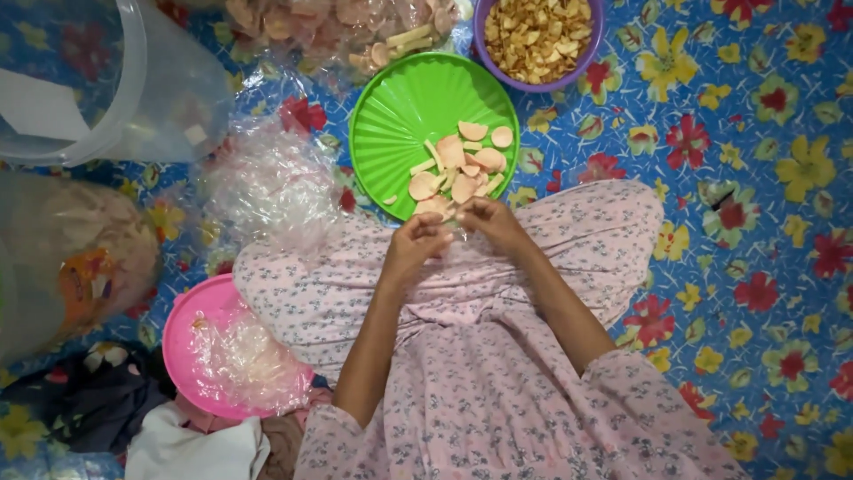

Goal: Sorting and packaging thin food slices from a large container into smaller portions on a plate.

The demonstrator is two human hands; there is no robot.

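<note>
Both hands meet at the near edge of the green plate (391, 133), left hand (416, 242) and right hand (493, 220) with fingertips pinched narrow on a small clear wrapper. Pale crackers (458, 169) lie on the plate. Beyond it, a purple bowl (593, 36) holds yellow chips (536, 36). Near left, a pink bowl (182, 338) holds crumpled clear plastic bags (244, 360).

Home floor, flowered mat (755, 178)

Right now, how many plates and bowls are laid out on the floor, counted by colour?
Green plate with pale cracker slices: 1
Purple bowl of golden chips: 1
Pink bowl holding a clear plastic bag: 1
Total: 3
</note>
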